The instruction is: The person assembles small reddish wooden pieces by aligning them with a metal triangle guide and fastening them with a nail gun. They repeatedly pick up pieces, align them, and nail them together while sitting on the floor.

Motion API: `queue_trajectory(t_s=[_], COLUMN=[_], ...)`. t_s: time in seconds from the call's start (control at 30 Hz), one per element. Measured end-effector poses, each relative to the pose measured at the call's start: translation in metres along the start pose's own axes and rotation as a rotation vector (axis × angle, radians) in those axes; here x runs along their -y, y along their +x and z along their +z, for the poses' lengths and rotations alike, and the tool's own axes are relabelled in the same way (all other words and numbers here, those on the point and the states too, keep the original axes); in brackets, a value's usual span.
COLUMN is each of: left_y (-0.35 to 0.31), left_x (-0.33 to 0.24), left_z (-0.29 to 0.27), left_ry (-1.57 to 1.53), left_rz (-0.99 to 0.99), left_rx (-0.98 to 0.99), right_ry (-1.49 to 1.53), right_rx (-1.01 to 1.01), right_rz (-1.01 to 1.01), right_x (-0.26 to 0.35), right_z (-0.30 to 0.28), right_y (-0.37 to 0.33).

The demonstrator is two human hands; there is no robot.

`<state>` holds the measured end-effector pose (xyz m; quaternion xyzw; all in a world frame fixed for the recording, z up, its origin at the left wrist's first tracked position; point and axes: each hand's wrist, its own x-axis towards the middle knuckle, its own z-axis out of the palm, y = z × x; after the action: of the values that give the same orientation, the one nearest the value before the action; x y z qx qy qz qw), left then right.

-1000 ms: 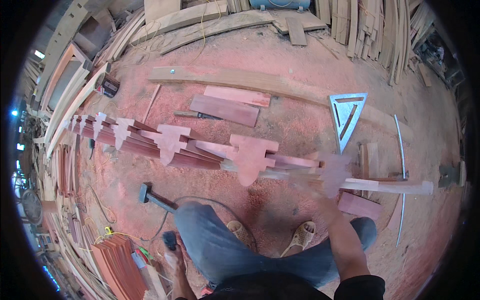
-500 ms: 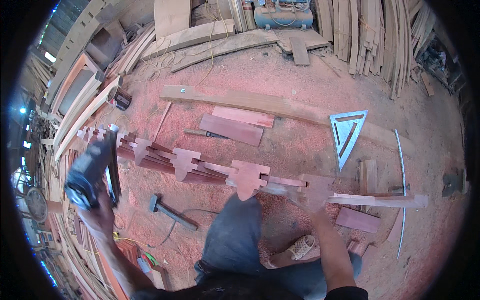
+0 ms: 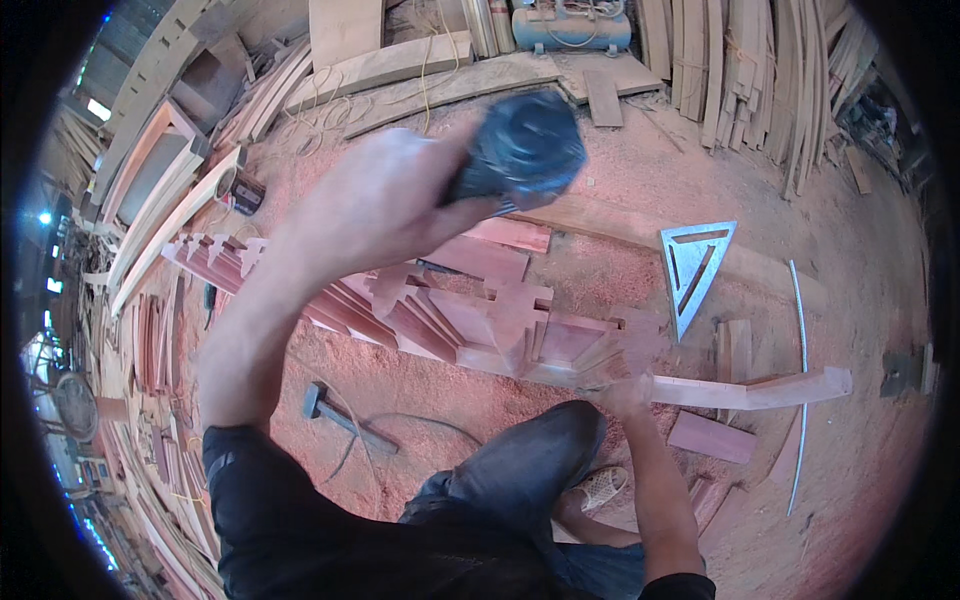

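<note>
Two hands working: left hand, fingers wrapped around a dark power tool, raised above red carved boards; right hand, blurred, grip unclear, touching them.

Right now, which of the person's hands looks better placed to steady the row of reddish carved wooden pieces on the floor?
Probably the right hand: it is already down at the reddish carved wooden pieces. The left hand is raised, gripping a dark round power tool.

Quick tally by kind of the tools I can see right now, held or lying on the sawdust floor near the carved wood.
Power tool, dark, held up in the left hand: 1
Hammer on the floor: 1
Metal triangle square: 1
Total: 3
The right hand rests on the carved wood pieces, holding no tool.
</note>
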<state>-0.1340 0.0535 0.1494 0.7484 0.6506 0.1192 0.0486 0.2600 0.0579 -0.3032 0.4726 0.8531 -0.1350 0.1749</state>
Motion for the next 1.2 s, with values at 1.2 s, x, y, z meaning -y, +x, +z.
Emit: queue_trajectory(t_s=[1.2], left_y=[0.006], left_x=[-0.009], left_z=[0.161], left_ry=[-0.249], left_rz=[0.084], left_rx=[0.578], right_ry=[0.129], right_rx=[-0.166], right_rz=[-0.268], right_x=[-0.023], right_z=[0.023], right_y=[-0.118])
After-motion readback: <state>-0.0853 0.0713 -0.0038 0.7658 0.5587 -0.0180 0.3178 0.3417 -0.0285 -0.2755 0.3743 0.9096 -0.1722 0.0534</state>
